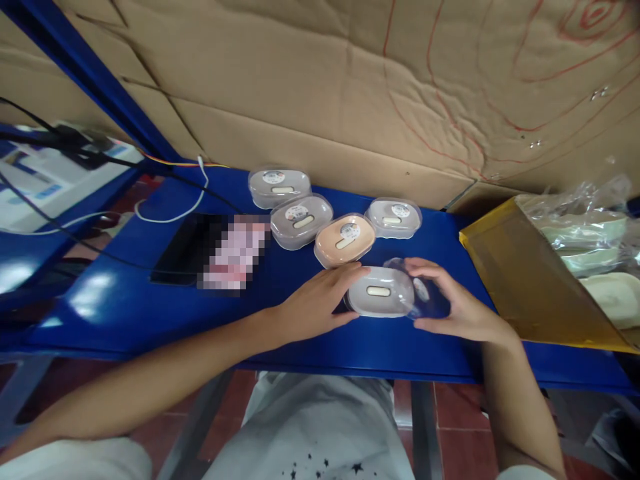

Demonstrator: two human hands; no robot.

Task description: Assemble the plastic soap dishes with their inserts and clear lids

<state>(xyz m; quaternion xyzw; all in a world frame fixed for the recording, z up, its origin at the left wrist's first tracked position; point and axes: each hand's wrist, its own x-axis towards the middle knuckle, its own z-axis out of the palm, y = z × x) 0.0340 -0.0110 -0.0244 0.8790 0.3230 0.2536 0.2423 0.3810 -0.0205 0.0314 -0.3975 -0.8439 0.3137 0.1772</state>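
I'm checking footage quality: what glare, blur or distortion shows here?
Head view: white glare on the table at left; the clear cover in the right hand looks soft, possibly from motion; apparent wide-lens stretching toward the edges; mosaic squares hide the pink item's detail.

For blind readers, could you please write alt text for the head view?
A left hand steadies a grey box while a right hand holds a clear lid at a blue table, near four lidded boxes and an open carton.
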